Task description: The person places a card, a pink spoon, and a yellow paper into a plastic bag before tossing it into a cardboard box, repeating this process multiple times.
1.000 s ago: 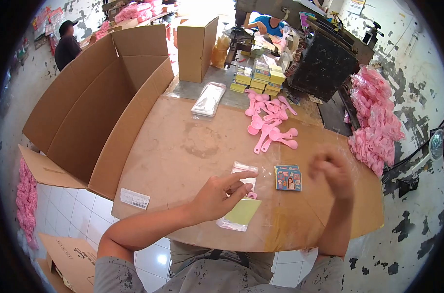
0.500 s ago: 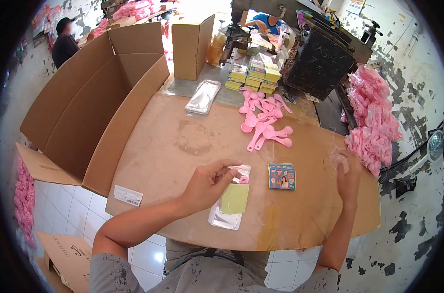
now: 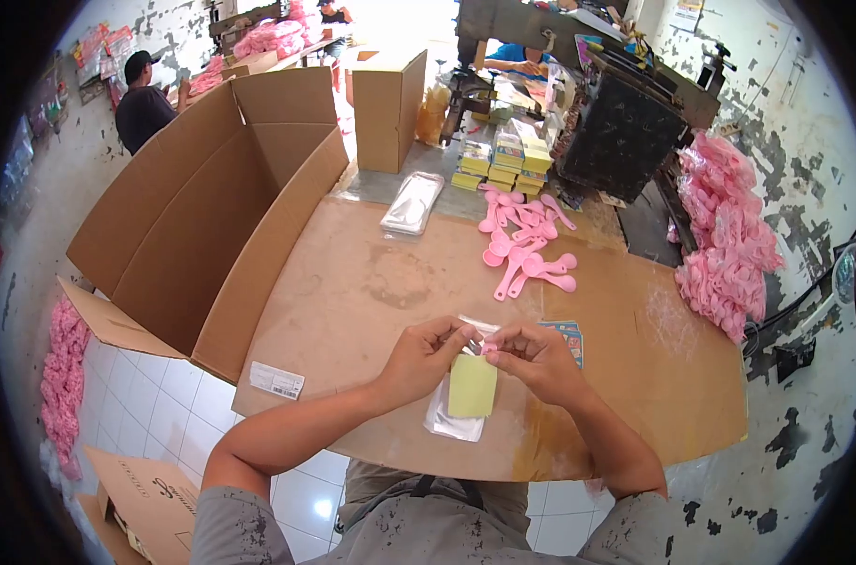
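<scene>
Cardboard tabletop [image 3: 334,320]: illegible barcode label [image 3: 276,380], yellow-green card [image 3: 472,388]

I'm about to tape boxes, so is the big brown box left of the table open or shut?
Open: the big brown box shows its inner walls, and a flap juts outward.

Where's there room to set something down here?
Bare cardboard lies between the large open carton and the left hand, and right of the right hand, nearer than the crumpled clear film. It's crowded beneath both hands, with a yellow card and silvery packaging, and farther back, with pink spoons and card stacks.
</scene>
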### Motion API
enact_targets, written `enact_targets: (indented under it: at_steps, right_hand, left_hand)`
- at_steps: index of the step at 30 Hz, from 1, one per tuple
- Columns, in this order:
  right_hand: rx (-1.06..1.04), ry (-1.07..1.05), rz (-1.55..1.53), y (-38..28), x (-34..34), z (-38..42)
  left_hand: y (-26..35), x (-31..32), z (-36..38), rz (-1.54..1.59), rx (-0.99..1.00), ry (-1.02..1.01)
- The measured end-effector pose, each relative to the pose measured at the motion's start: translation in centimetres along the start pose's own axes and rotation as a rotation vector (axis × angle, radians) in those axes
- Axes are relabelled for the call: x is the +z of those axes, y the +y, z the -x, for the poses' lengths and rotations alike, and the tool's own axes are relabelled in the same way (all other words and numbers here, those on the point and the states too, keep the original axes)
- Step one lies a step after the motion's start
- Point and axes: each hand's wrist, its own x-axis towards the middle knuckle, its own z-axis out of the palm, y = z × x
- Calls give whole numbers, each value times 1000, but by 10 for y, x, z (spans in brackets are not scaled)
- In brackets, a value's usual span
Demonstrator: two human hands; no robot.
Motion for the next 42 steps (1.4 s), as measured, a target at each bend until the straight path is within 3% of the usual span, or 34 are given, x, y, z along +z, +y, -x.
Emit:
enact_targets:
  at_steps: [3, 14, 33, 42]
  right_hand:
    - [-39, -58, -42, 8, -10, -5]
    - [68, 86, -57, 3, -18, -2]
    - [69, 122, 67, 12, -28, 8]
    - [25, 133, -32, 20, -34, 7]
  left_hand:
    - [-2, -1, 0, -6, -37, -10]
    - [3, -2, -4, 73, -126, -114]
    - [-11, 3, -1, 76, -194, -66]
    - [-6, 2, -3, 88, -160, -32]
